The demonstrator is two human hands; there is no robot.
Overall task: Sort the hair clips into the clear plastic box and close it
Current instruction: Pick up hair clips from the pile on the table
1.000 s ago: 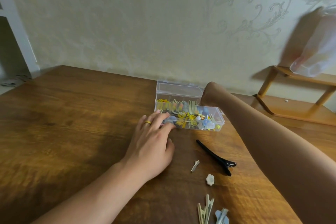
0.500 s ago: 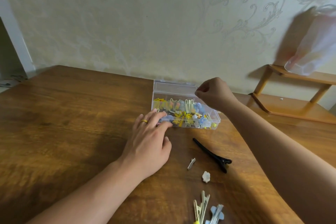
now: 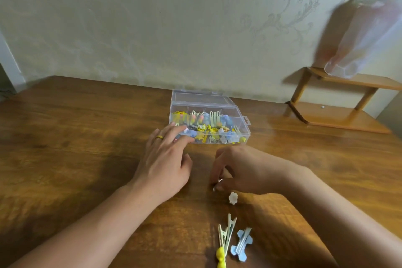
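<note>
loose clips [image 3: 227, 236] nearest on table | right hand [image 3: 241, 172] pinching small silver clip [image 3: 217, 184] off wood, may slip | left hand [image 3: 166, 159] flat, fingertips steadying clear plastic box [image 3: 217, 106], lid open, nudge risks spilling

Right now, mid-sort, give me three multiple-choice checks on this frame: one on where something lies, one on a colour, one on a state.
1. Where does the white flower clip lie?
A. in the box
B. on the table, near the right hand
C. on the shelf

2. What colour is the ring on the left hand?
A. yellow
B. red
C. black

3. What state is the clear plastic box in?
A. shut
B. lid open
C. upside down

Answers: 1 B, it sits on the wood by the right hand. 2 A, the band is yellow. 3 B, the lid lies back behind the clips.
</note>
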